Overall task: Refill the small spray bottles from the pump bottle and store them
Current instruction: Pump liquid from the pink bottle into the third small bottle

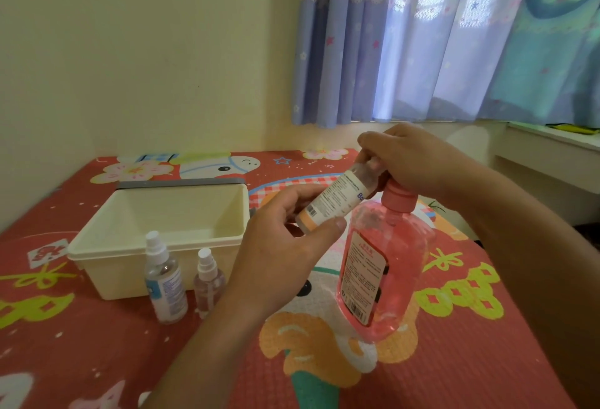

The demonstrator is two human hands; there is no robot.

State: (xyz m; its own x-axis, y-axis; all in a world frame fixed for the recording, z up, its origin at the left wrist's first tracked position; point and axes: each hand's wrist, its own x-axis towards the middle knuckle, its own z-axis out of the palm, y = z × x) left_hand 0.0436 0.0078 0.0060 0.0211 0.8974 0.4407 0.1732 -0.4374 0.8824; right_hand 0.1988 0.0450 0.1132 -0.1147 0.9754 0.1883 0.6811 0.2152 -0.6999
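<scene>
Two hands up: left grip [285, 239] wrapped round tilted small bottle [334, 202], right grip [418, 161] pressed on pink pump bottle [380, 272], mid mat [454, 360].

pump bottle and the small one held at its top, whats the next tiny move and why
Probably press the pump head down with the right hand. That hand already covers the top of the pink pump bottle, and the left hand holds the small labelled bottle tilted with its neck up at the pump. The spout itself is hidden, so check alignment first.
</scene>
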